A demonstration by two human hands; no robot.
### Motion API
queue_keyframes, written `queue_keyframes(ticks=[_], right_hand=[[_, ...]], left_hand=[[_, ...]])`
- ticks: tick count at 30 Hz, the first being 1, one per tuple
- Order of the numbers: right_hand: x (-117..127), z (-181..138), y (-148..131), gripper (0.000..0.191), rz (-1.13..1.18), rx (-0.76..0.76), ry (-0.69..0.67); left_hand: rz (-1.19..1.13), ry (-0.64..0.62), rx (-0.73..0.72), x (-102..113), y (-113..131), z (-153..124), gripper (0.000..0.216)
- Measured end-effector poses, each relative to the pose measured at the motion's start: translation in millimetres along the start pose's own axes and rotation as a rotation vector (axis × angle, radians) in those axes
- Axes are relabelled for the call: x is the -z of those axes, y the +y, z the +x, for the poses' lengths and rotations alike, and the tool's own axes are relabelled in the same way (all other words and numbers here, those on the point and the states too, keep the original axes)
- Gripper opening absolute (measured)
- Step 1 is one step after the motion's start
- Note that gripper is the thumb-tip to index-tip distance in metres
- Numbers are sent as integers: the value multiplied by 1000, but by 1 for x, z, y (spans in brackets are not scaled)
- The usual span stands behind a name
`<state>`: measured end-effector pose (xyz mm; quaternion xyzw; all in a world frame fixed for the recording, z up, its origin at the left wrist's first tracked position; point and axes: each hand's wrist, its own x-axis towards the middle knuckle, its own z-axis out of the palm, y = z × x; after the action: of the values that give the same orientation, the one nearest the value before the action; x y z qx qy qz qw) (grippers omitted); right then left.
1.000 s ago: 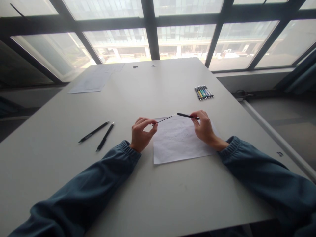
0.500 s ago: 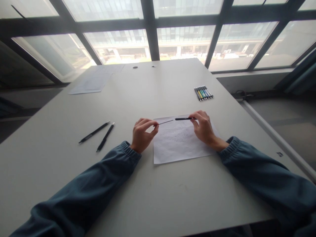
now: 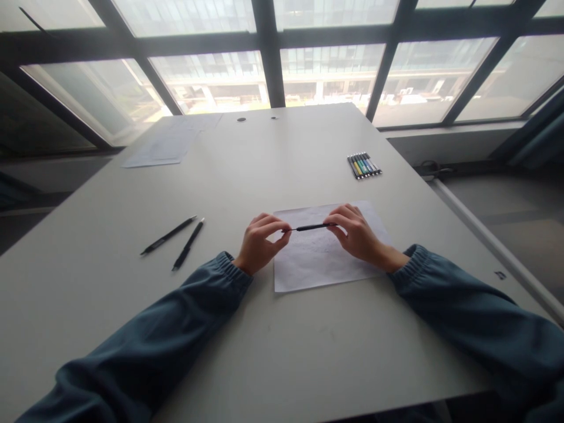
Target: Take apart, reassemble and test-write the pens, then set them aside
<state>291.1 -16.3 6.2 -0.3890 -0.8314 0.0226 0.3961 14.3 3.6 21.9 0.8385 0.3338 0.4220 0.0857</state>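
Observation:
Above a sheet of paper [image 3: 312, 273] with faint marks on it, my left hand [image 3: 261, 243] pinches a thin dark pen refill [image 3: 294, 230]. My right hand [image 3: 358, 236] grips a black pen barrel [image 3: 311, 227] by its right end. The refill's far end meets the barrel's left opening, and only a short length of it shows between the barrel and my left fingertips. How deep it sits inside is hidden. Left of my left hand lie two black pens, one nearer the hand [image 3: 188, 244] and one farther off [image 3: 168, 235].
A row of several pens with coloured parts [image 3: 364, 166] lies at the back right of the white table [image 3: 264, 170]. More paper sheets [image 3: 161, 144] lie at the far left. Windows [image 3: 211, 82] stand behind the table's far edge.
My right hand has moved left and slightly down with the barrel. The gap between barrel and refill has closed, and most of the refill's exposed length is now out of sight.

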Motion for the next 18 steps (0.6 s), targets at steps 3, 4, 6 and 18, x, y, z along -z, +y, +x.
queue_keyframes(ticks=[3, 4, 6, 18], right_hand=[[0, 0, 0, 10, 4, 14, -5], [0, 0, 0, 10, 2, 16, -7], [-1, -1, 0, 10, -2, 23, -16], [-1, -1, 0, 11, 29, 39, -22]], left_hand=[[-20, -3, -9, 0, 1, 0, 4], [-27, -4, -13, 0, 1, 0, 4], [-43, -9, -21, 0, 1, 1, 5], [-94, -14, -1, -1, -1, 0, 17]])
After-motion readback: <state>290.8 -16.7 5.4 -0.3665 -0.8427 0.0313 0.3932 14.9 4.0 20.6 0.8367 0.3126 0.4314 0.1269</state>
